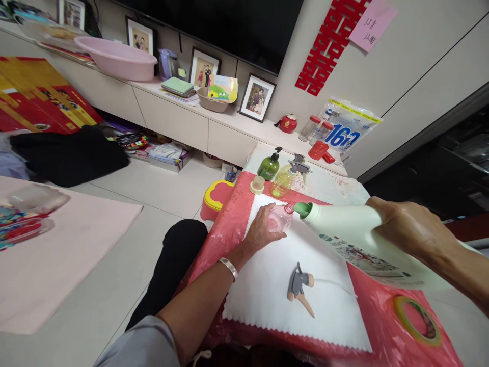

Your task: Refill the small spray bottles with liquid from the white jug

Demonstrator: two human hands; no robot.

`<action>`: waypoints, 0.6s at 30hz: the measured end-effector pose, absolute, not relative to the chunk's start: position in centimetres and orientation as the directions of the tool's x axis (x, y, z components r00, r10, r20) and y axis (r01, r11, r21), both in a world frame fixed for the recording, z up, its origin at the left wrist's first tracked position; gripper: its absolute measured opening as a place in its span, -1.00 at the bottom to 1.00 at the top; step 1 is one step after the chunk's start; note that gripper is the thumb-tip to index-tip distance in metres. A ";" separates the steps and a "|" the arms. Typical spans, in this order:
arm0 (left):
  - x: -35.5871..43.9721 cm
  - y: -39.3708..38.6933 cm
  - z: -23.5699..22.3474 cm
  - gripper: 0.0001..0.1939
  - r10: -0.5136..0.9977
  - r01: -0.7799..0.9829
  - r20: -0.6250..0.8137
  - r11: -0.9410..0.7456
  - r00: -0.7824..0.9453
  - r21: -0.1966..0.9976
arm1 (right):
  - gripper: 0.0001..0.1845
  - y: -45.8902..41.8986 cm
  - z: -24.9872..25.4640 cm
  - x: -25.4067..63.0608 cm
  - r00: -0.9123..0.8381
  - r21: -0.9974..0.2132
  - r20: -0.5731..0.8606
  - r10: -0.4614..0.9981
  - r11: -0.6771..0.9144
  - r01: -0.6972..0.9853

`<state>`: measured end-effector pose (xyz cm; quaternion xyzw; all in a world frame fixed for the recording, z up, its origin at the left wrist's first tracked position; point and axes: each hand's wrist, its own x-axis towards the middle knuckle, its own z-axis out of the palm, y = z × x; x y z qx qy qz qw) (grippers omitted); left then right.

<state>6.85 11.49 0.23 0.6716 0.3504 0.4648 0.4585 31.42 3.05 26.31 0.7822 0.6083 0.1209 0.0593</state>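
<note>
My left hand (pixel 263 227) is wrapped around a small clear pink bottle (pixel 280 218), holding it on the white cloth (pixel 263 295). With my right hand (pixel 407 224) I grip the handle of a large pale green detergent jug (pixel 349 220), tipped on its side. The jug's green spout meets the mouth of the pink bottle; whether liquid is flowing I cannot make out. A grey and peach spray trigger head (pixel 300 285) with a thin tube lies on the cloth. Beyond my left hand stands a pale round cap (pixel 257 184).
A green pump bottle (pixel 269 165) and a yellowish spray bottle (pixel 282 182) stand at the table's far side. A tape roll (pixel 417 319) lies near the right corner. A yellow and pink stool (pixel 217 198) stands left of the table.
</note>
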 end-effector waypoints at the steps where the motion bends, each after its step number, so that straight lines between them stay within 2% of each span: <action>1: 6.9 11.5 0.2 0.04 0.896 0.045 0.305 -0.337 0.322 0.941 | -0.80 3.1 26.7 30.8 0.272 0.306 0.014 0.962 -0.263 0.915; 3: 6.9 11.5 0.2 0.04 0.893 0.050 0.312 -0.345 0.323 0.937 | -0.79 3.1 27.2 29.9 0.339 0.410 -0.107 0.935 -0.269 0.871; 6: 7.0 11.6 0.1 0.05 0.889 0.057 0.317 -0.354 0.330 0.934 | -0.80 3.2 27.5 29.3 0.364 0.460 -0.131 0.922 -0.268 0.846; 18: 7.0 11.6 -0.1 0.06 0.890 0.050 0.319 -0.353 0.326 0.934 | -0.82 3.2 27.9 28.5 0.379 0.521 -0.168 0.910 -0.244 0.818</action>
